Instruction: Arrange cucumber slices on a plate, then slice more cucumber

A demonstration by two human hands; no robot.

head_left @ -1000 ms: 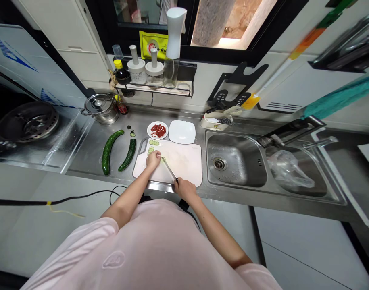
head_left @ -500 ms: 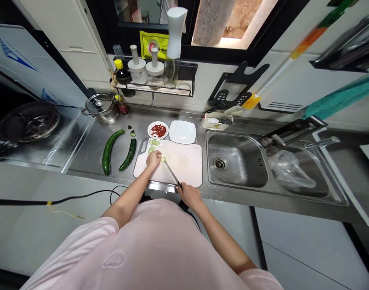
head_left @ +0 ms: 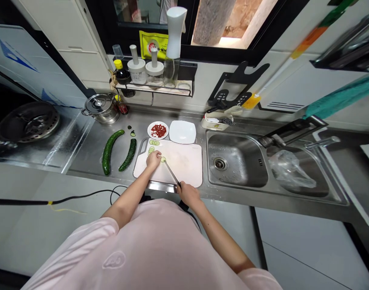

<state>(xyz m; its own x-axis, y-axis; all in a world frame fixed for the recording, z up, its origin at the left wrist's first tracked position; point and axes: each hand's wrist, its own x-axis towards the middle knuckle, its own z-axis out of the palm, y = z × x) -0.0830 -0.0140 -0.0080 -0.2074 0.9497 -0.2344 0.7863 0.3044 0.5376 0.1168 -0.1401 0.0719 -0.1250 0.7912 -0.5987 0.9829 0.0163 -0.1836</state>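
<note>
My right hand (head_left: 188, 194) is wrapped round the handle of a kitchen knife (head_left: 172, 172), its blade slanting away to the left across the white cutting board (head_left: 186, 159). At the blade's tip lies a round cucumber slice (head_left: 163, 160). Just left of it, my left hand (head_left: 154, 160) rests low over the board with its fingers drawn together; what is in them, if anything, is hidden. Beyond that hand, several thin cucumber slices (head_left: 154, 142) overlap at the board's upper left. A whole cucumber (head_left: 111, 152) and a shorter cut cucumber (head_left: 128, 155) lie left of the board.
Behind the board stand a plate of chopped red pieces (head_left: 151, 135) and a white square dish (head_left: 182, 132). A lidded steel pot (head_left: 102, 109) is at the back left. To the right is the sink (head_left: 237, 161), with a clear plastic bag (head_left: 291, 169) in its second basin.
My right hand and the knife handle have shifted very slightly left. My left hand and the slices look the same.
</note>
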